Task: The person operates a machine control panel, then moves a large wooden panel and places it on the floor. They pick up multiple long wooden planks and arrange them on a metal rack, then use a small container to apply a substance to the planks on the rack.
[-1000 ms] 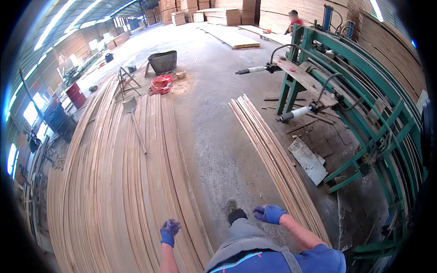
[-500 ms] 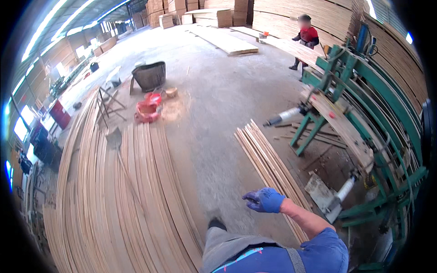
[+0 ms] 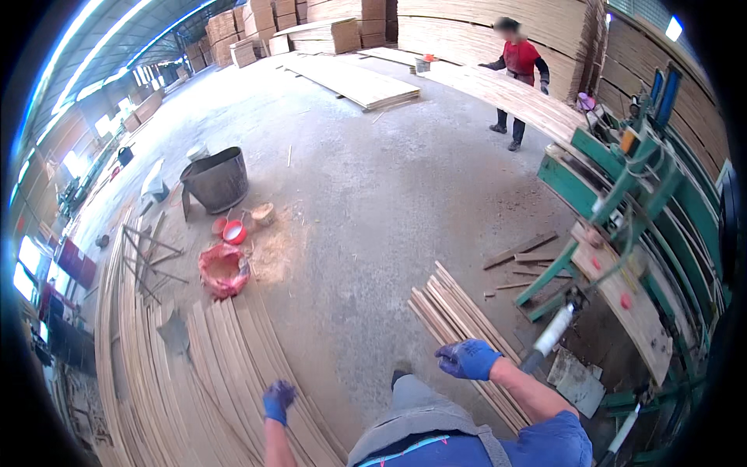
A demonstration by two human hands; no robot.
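Wood strips (image 3: 233, 373) lie fanned on the floor beneath the left hand (image 3: 278, 399); a smaller bundle (image 3: 459, 319) lies just beyond the right hand (image 3: 467, 359). Both gloved hands' fingers curl loosely, holding nothing. Strips look light, thin, whippy, splintery: grip near mid-length.

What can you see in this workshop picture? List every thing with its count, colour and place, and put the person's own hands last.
Wood strips: a wide spread, pale brown, floor at lower left.
Strip bundle: one, pale brown, floor beside the right hand.
Bucket: one, dark grey, left of centre.
Sack: one, red, open, below the bucket.
Bowl: one, red, between the bucket and the sack.
Machine frame: one, green, right side.
Board stacks: several, tan, far end.
Co-worker: one, red top, standing at a long pile of boards.
Left hand: blue glove, above the wood strips, holding nothing.
Right hand: blue glove, over the strip bundle, holding nothing.
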